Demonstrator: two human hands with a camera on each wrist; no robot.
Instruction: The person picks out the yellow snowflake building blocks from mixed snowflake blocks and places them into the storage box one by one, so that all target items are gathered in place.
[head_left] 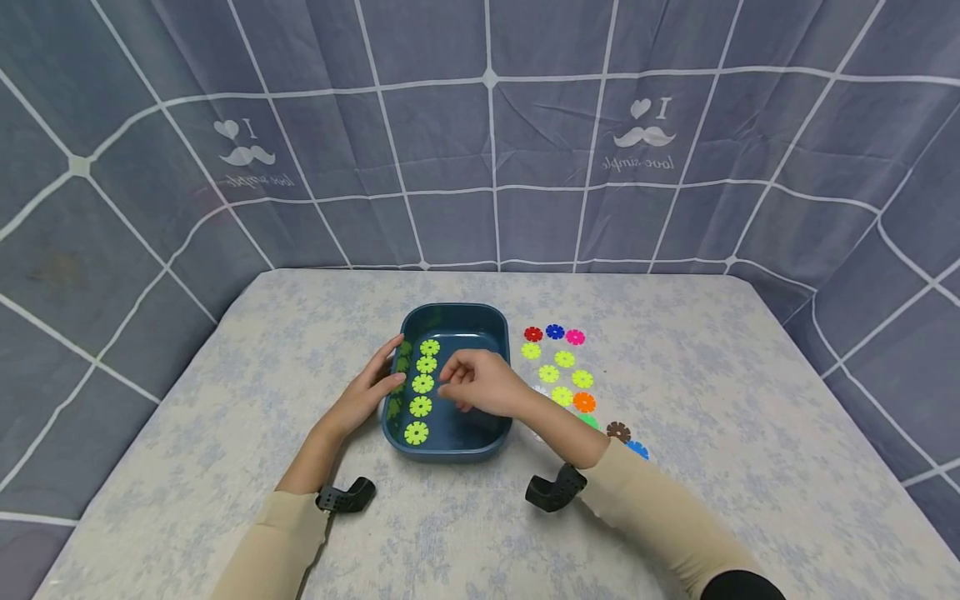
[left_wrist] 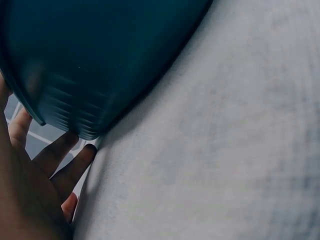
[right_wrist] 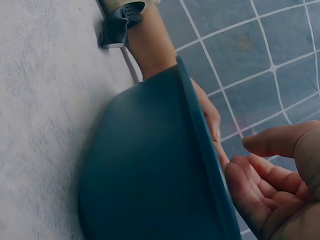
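The right forearm [head_left: 564,429] partly covers the loose discs [head_left: 549,373] on the table [head_left: 697,367], leaving a green disc [head_left: 589,421] half hidden and a pale one beside the arm hard to make out. Just left of them, the dark teal tray [head_left: 467,435] holds five yellow-green discs [head_left: 422,383] in a column along its left wall. The right hand [head_left: 483,382] hangs over the tray, thumb apart from loosely bent fingers, nothing visible between them, while the left hand [head_left: 362,398] rests against the left rim, fingers spread.
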